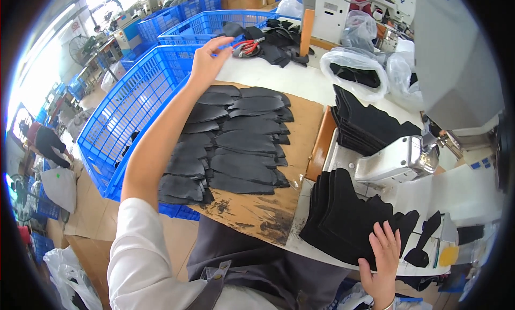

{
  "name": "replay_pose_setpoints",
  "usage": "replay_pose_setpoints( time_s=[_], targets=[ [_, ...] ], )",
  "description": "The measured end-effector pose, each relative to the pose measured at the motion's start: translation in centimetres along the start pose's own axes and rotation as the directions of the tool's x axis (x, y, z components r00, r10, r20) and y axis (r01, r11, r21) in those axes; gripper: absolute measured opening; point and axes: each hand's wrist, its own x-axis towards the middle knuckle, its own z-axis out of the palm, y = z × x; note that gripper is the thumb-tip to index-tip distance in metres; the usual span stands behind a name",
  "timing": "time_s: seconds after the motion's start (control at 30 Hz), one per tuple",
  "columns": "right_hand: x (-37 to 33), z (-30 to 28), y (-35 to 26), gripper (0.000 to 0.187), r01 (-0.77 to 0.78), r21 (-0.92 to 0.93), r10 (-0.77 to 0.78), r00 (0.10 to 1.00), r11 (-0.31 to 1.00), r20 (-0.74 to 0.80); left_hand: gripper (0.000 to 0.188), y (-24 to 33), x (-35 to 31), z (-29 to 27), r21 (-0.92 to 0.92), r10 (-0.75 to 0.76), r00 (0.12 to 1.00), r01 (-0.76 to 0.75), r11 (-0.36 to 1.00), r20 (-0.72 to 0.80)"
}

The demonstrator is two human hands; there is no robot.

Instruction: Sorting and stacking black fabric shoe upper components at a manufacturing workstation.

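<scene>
My left hand (210, 63) is stretched out over the far side of the table, its thumb and forefinger apart. Close to its fingertips lies a red-handled cutting tool (248, 48), beside a heap of black scraps (279, 44). My right hand (383, 256) rests with fingers spread on the front edge of a stack of black fabric pieces (343, 219). Under my left arm, overlapping rows of dark grey, leaf-shaped pieces (244, 141) cover a brown cardboard sheet (306, 117).
A sewing machine (391, 162) stands at right, with another black stack (370, 122) behind it. Blue plastic crates (134, 103) line the left side. Plastic bags (354, 63) sit at the back right. A person (48, 143) bends over at far left.
</scene>
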Motion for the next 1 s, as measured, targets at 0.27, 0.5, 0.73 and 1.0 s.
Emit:
replay_pose_setpoints(
  time_s=[0.27,0.5,0.73,1.0],
  targets=[
    [2.5,-2.9,-2.0,0.021,-0.150,0.912,0.133,0.985,0.383,0.107,0.023,21.7,-11.4,2.2,-0.349,0.305,0.866,-0.166,0.923,0.396],
    [3.4,-4.1,-1.9,0.050,-0.355,0.932,0.216,0.907,-0.070,0.362,0.016,25.7,-17.3,5.4,0.049,0.891,0.381,-0.923,0.381,0.248],
    [1.7,-3.9,-0.3,0.025,-0.437,0.886,0.324,0.870,0.158,0.371,0.017,26.5,-20.1,6.8,0.041,0.935,0.169,-0.985,0.165,0.313],
    [-0.3,-4.1,0.5,0.048,-0.487,0.861,0.340,0.843,0.149,0.418,0.020,26.3,-21.3,7.3,0.160,0.912,0.255,-0.964,0.213,0.320]
  ],
)
